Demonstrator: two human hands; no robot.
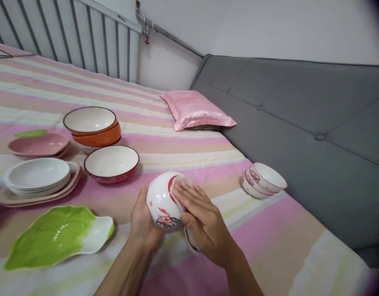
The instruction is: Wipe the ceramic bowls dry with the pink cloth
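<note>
A white bowl [164, 203] with a red ring round its foot and a red and black print is tilted on its side above the bed. My left hand [143, 224] cups it from the left and below. With fingers together, my right hand [207, 220] presses a thin pale cloth [183, 181] against the bowl's foot; the cloth is partly hidden and blurred. Below that hand shows a pale piece with a dark reddish edge [192, 240], which I cannot make out clearly. A green leaf-shaped dish [58, 234] lies to the left of my left hand.
Left on the striped bedsheet [263, 234] are a red bowl [112, 164], stacked orange bowls [97, 133], stacked white plates [38, 174] and pink dishes [38, 144]. Printed bowls [263, 181] stand stacked at right by the grey headboard [294, 102]. A pink pillow [197, 109] lies behind.
</note>
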